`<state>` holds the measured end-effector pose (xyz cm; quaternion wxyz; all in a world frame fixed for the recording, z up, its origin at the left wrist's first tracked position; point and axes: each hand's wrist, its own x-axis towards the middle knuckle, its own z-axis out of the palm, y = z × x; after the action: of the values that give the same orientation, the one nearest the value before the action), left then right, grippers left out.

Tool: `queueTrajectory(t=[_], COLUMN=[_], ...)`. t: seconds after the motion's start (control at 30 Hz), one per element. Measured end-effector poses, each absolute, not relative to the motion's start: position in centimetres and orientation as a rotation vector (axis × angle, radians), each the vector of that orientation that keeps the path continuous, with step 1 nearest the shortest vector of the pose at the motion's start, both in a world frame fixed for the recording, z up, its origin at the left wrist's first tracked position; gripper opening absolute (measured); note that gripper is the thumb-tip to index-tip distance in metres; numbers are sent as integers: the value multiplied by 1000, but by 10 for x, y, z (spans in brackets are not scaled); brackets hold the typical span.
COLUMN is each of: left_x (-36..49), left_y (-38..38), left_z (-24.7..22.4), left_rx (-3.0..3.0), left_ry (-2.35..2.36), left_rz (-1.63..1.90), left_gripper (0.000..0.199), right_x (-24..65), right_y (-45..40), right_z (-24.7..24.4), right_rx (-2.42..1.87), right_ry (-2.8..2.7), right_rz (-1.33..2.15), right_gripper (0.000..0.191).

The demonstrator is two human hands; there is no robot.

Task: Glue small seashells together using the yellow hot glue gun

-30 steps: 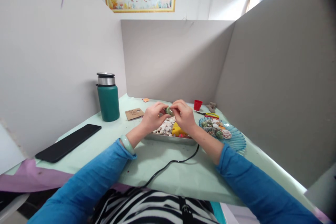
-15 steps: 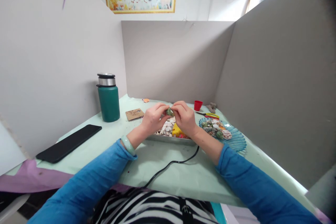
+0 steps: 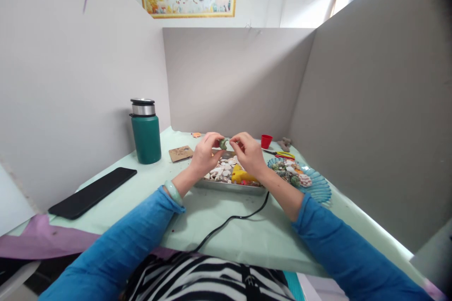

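My left hand pinches a small green shell between thumb and fingers, up above the tray. Close to its right, my right hand has thumb and fingertips pressed together; whatever is between them is too small to make out. A slight gap separates the right fingertips from the shell. Below both hands is a shallow metal tray with many white shells in it. A yellow tool like a glue gun lies among them, partly behind my right hand.
On the right, a blue glass plate bears mixed shells. Behind it are yellow-handled scissors and a red cup. A green bottle, a brown card and a black phone-like slab are left. A black cord crosses the front.
My hands have drawn apart: the left moved slightly left and up with the green shell, and the right came off it. More of the tray and yellow tool shows.
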<state>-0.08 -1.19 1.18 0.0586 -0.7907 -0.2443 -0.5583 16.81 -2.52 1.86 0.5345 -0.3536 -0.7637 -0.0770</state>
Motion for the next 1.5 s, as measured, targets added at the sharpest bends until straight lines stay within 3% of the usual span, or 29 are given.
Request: queueTrajectory(t=[0.2, 0.5, 0.7, 0.87, 1.0, 1.23, 1.5], left_x=[-2, -2, 0, -1, -2, -1, -1], left_y=[-10, -10, -10, -6, -1, -3, -4], left_z=[10, 9, 7, 3, 0, 1, 3], left_rx=[-2355, -2324, -2350, -2404, -2518, -2586, -2607], left_ry=[-689, -666, -660, -710, -801, -862, -939], left_rz=[-1659, -1600, -1576, -1580, -1610, -1639, -1590], left_gripper=[29, 29, 30, 40, 49, 37, 36], right_x=[165, 159, 158, 161, 168, 173, 176], right_y=[-26, -25, -28, -28, -22, -18, -15], right_z=[21, 25, 27, 31, 30, 28, 25], right_rx=[-862, -905, -850, -899, -978, -1043, -1042], right_ry=[-1767, -1642, -1586, -1599, -1684, -1862, -1953], right_rz=[-32, 778, 936, 898, 668, 157, -100], right_gripper=[14, 24, 24, 23, 20, 16, 12])
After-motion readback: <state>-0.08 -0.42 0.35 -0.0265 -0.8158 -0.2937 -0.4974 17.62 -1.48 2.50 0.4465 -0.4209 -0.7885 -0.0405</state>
